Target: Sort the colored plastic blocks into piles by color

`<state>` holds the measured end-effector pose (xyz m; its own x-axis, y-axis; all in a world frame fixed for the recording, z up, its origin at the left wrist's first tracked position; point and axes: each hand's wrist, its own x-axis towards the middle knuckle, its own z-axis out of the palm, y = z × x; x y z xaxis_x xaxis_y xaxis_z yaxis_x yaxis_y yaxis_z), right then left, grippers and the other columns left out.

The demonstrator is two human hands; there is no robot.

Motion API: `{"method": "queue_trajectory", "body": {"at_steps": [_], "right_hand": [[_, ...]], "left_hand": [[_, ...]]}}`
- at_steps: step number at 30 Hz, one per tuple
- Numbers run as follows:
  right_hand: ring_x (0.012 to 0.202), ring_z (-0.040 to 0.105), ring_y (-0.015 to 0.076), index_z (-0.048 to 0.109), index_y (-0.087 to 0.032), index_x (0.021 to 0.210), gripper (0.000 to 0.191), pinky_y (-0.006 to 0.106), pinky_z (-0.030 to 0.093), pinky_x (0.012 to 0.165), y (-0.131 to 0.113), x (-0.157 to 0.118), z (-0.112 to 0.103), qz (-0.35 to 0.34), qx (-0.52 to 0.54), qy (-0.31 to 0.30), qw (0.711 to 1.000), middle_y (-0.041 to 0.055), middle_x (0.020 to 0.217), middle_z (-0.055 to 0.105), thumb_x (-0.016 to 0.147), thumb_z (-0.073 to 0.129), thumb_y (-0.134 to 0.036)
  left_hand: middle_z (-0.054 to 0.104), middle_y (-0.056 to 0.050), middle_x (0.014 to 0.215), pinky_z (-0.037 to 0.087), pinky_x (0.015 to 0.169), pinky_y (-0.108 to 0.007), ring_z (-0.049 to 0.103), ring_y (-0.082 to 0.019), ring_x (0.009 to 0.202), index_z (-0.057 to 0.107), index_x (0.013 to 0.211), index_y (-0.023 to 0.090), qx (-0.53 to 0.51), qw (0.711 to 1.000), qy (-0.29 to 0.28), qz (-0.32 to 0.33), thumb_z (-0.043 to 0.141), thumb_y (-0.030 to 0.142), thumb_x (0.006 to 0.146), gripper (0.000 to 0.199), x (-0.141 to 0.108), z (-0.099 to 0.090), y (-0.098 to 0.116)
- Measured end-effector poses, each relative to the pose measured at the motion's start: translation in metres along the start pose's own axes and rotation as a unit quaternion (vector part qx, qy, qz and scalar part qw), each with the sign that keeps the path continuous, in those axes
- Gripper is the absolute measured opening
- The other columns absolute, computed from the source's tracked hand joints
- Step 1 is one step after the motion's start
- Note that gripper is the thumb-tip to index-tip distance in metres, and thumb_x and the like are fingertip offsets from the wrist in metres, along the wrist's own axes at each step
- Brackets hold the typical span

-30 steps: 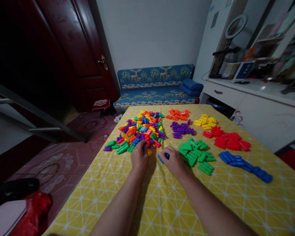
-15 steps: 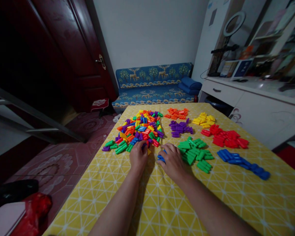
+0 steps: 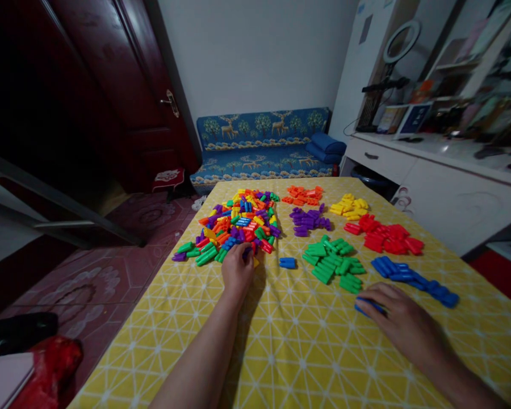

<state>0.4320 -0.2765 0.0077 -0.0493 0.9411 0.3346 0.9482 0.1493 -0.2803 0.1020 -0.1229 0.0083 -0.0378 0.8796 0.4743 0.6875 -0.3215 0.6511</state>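
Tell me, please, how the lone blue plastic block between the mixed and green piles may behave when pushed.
The lone blue plastic block looks glossy and moulded, so probably stiff and fairly slippery. Lying flat on the patterned tablecloth, it would likely slide rather than roll.

Legible text: none from where I stand. Far right, on the white dresser (image 3: 460, 187): dark-blue panel (image 3: 413, 120), pale marks, too small and blurred to read. Paler box (image 3: 390, 120) just left of it: any print unreadable. Tall white cabinet (image 3: 360, 65): small blue patch (image 3: 361, 8) near top, lettering cannot be told.
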Motion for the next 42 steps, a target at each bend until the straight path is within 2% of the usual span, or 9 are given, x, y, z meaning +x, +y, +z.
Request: {"method": "queue_trajectory", "body": {"at_steps": [3,6,12,17,23,27,32,37,42], "right_hand": [[0.081,0.063,0.0247,0.072,-0.025,0.083,0.037,0.040,0.050,0.074,0.041,0.005,-0.009,0.016,-0.045,0.085,0.995,0.0085,0.088,0.068,0.091,0.046,-0.051],[0.083,0.062,0.0261,0.071,-0.022,0.083,0.036,0.041,0.049,0.075,0.041,0.020,-0.016,0.008,-0.070,0.145,0.987,0.0121,0.086,0.067,0.092,0.046,-0.045],[0.098,0.063,0.0212,0.068,-0.020,0.102,0.024,0.036,0.052,0.086,-0.048,0.062,0.014,-0.078,0.063,0.065,0.993,0.0089,0.106,0.066,0.091,0.047,-0.022],[0.132,0.044,0.0263,0.054,-0.020,0.134,0.052,0.045,0.040,0.108,-0.117,0.087,0.054,-0.121,0.030,-0.054,0.991,0.0107,0.145,0.048,0.083,0.053,-0.009],[0.114,0.054,0.0245,0.067,-0.024,0.113,0.032,0.040,0.048,0.095,-0.147,0.068,0.049,-0.142,0.020,-0.091,0.985,0.0062,0.123,0.063,0.088,0.052,-0.011],[0.107,0.056,0.0204,0.068,-0.029,0.105,0.033,0.035,0.047,0.089,-0.131,0.028,0.032,-0.163,0.050,-0.083,0.982,0.0019,0.114,0.064,0.085,0.054,-0.006],[0.103,0.057,0.0193,0.069,-0.028,0.097,0.031,0.036,0.042,0.089,-0.067,-0.010,0.012,-0.149,0.007,0.013,0.989,0.0017,0.109,0.066,0.086,0.050,-0.007],[0.107,0.058,0.0252,0.070,-0.023,0.088,0.023,0.042,0.043,0.092,-0.009,-0.006,-0.002,-0.077,-0.139,0.103,0.982,0.0072,0.111,0.067,0.088,0.049,-0.017],[0.132,0.043,0.0310,0.060,-0.018,0.125,0.039,0.056,0.032,0.107,0.012,0.016,0.008,-0.053,-0.207,0.107,0.971,0.0111,0.142,0.052,0.093,0.041,-0.029]], "left_hand": [[0.072,-0.006,0.095,0.048,0.072,-0.027,0.066,-0.019,0.082,0.070,0.098,0.019,0.008,1.000,-0.001,-0.006,0.057,0.021,0.084,0.019,0.001,0.000,0.000],[0.073,-0.006,0.095,0.047,0.071,-0.027,0.066,-0.019,0.083,0.070,0.098,0.020,0.017,1.000,-0.006,-0.010,0.057,0.021,0.084,0.019,0.001,0.001,0.000],[0.073,-0.005,0.095,0.047,0.071,-0.027,0.066,-0.019,0.084,0.070,0.099,0.020,0.024,1.000,-0.004,-0.003,0.057,0.023,0.085,0.019,0.000,0.004,-0.005],[0.073,-0.006,0.095,0.048,0.073,-0.027,0.066,-0.019,0.084,0.070,0.097,0.020,0.017,1.000,0.001,0.012,0.056,0.023,0.085,0.019,-0.001,0.005,-0.007],[0.072,-0.006,0.091,0.048,0.073,-0.027,0.066,-0.019,0.082,0.070,0.095,0.019,0.012,1.000,-0.001,0.010,0.056,0.021,0.084,0.018,-0.001,0.002,-0.003],[0.072,-0.005,0.091,0.047,0.071,-0.027,0.066,-0.019,0.081,0.070,0.094,0.020,0.021,1.000,-0.001,0.010,0.056,0.023,0.084,0.018,-0.001,0.002,-0.004],[0.072,-0.005,0.092,0.046,0.070,-0.027,0.066,-0.019,0.081,0.070,0.095,0.020,0.030,1.000,-0.003,0.010,0.055,0.023,0.084,0.019,0.000,0.003,-0.004],[0.072,-0.005,0.092,0.046,0.069,-0.027,0.066,-0.019,0.082,0.071,0.094,0.021,0.037,0.999,-0.005,0.007,0.056,0.024,0.084,0.018,0.000,0.001,0.000],[0.072,-0.005,0.091,0.046,0.070,-0.027,0.066,-0.019,0.082,0.070,0.095,0.021,0.038,0.999,-0.006,0.003,0.055,0.024,0.085,0.019,-0.001,0.002,0.000]]}}
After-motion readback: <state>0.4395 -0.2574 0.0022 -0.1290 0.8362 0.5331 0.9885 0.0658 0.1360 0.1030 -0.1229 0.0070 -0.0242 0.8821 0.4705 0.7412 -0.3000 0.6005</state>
